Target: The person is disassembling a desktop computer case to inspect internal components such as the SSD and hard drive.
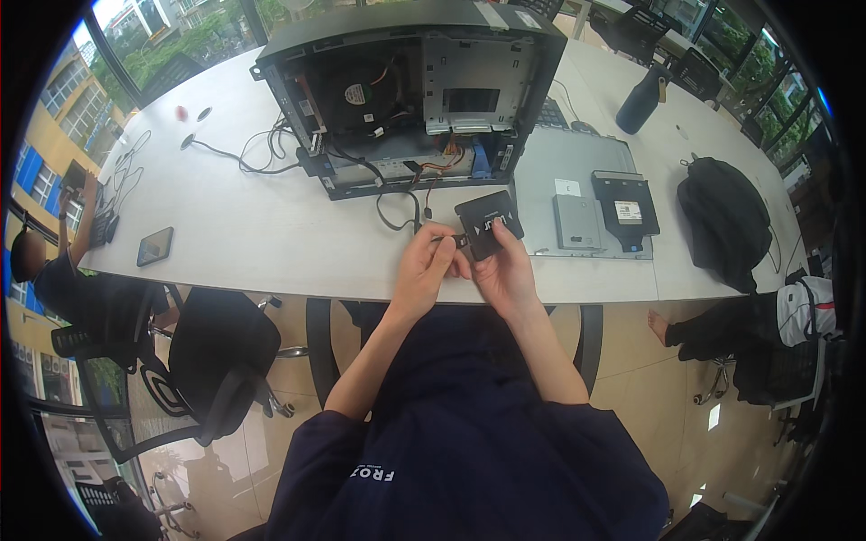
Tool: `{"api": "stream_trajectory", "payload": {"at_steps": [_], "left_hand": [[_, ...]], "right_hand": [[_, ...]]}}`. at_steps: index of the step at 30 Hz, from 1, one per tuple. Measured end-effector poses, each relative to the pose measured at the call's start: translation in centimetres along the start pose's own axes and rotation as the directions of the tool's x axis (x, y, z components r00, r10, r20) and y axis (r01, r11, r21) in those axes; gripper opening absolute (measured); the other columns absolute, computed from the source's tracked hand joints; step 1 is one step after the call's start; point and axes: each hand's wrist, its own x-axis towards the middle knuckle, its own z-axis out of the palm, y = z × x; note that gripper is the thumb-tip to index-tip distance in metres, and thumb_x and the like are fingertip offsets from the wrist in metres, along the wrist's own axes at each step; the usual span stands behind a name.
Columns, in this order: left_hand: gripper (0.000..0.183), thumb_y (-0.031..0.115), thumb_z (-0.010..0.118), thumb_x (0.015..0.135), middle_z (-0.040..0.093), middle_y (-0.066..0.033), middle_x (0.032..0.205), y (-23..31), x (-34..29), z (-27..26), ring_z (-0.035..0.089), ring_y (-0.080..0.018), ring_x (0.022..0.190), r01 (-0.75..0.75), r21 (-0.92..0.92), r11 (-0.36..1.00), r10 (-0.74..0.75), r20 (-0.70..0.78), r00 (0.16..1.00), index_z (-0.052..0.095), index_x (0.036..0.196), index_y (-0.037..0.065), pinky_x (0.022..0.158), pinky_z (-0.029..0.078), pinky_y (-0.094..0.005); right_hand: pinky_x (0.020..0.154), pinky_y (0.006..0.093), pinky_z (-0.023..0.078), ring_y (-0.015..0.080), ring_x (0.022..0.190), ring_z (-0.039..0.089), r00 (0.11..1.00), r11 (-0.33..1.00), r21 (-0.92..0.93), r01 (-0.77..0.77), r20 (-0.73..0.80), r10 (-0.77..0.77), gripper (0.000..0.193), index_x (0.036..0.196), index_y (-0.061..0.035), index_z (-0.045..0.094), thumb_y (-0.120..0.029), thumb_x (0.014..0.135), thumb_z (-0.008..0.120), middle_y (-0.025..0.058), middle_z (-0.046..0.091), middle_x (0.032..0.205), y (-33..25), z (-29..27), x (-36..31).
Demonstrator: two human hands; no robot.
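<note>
1. Head view, the relation that matters: the black solid-state drive (479, 225) lies just right of the left hand's fingers, its near-left edge facing a small dark connector (461, 241). Whether the two are joined is too small to tell. The drive tilts, and its outline looks nearly square from here, so its long axis is hard to judge. The right hand is nearer to the drive; the left is nearer to the connector.
2. The right hand (510, 275) grips the drive by its near side, thumb across the top face, so the drive extends far from those fingers, above the counter (361, 266).
3. The left hand (421, 270) has its fingers closed in a pinch around the connector, beside the drive's near-left edge.
4. A black cable (417, 214) runs down to the left hand from the open computer case (316, 185), which stands on the far side of both hands.
</note>
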Motion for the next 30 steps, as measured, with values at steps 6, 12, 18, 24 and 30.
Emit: {"api": "stream_trajectory", "payload": {"at_steps": [6, 12, 18, 24, 30], "left_hand": [[0.024, 0.029, 0.045, 0.109, 0.064, -0.0069, 0.072, 0.11, 0.05, -0.38, 0.059, -0.0109, 0.067, 0.010, -0.046, 0.999, -0.009, 0.024, 1.000, 0.049, 0.111, 0.006, 0.066, 0.044, -0.0245], [0.024, 0.029, 0.045, 0.109, 0.063, -0.0063, 0.071, 0.11, 0.16, -0.33, 0.058, -0.0107, 0.066, 0.011, -0.048, 0.999, -0.010, 0.013, 1.000, 0.050, 0.111, 0.006, 0.064, 0.044, -0.0245], [0.025, 0.029, 0.043, 0.110, 0.063, -0.0064, 0.072, 0.01, 0.24, -0.44, 0.058, -0.0109, 0.066, 0.013, -0.036, 0.999, -0.012, 0.006, 1.000, 0.050, 0.111, 0.005, 0.064, 0.044, -0.0246], [0.025, 0.029, 0.045, 0.109, 0.063, -0.0054, 0.076, 0.02, 0.17, -0.71, 0.060, -0.0107, 0.071, 0.035, -0.071, 0.997, -0.034, 0.020, 0.999, 0.051, 0.112, 0.005, 0.069, 0.045, -0.0250], [0.027, 0.031, 0.044, 0.109, 0.062, -0.0068, 0.071, -0.05, 0.31, -0.71, 0.058, -0.0121, 0.066, 0.004, -0.022, 1.000, -0.004, 0.012, 1.000, 0.051, 0.112, 0.005, 0.063, 0.045, -0.0254]], "right_hand": [[0.057, 0.0255, 0.056, 0.0154, 0.067, 0.069, 1.000, 1.000, 0.003, 0.007, -0.004, -0.007, 0.024, 0.111, -0.0022, 0.061, -0.022, 0.106, 0.049, 0.0099, 0.072, 0.087, 0.15, -0.47, 0.22], [0.058, 0.0261, 0.057, 0.0157, 0.068, 0.070, 1.000, 0.998, -0.053, 0.018, 0.016, -0.017, 0.026, 0.112, -0.0013, 0.061, -0.024, 0.107, 0.049, 0.0101, 0.072, 0.088, 0.19, -0.33, 0.24], [0.058, 0.0259, 0.057, 0.0158, 0.070, 0.071, 0.999, 0.998, -0.056, 0.022, 0.033, -0.020, 0.026, 0.113, -0.0006, 0.060, -0.023, 0.107, 0.050, 0.0104, 0.072, 0.090, 0.17, -0.33, 0.27], [0.059, 0.0257, 0.059, 0.0163, 0.071, 0.071, 0.998, 0.997, -0.072, 0.028, 0.066, -0.023, 0.025, 0.114, 0.0003, 0.059, -0.022, 0.106, 0.052, 0.0120, 0.072, 0.091, 0.27, -0.58, 0.16], [0.062, 0.0279, 0.060, 0.0175, 0.071, 0.071, 0.998, 0.994, -0.104, 0.026, 0.058, -0.020, 0.024, 0.115, 0.0004, 0.060, -0.021, 0.105, 0.054, 0.0141, 0.072, 0.095, 0.12, -0.44, -0.14]]}}
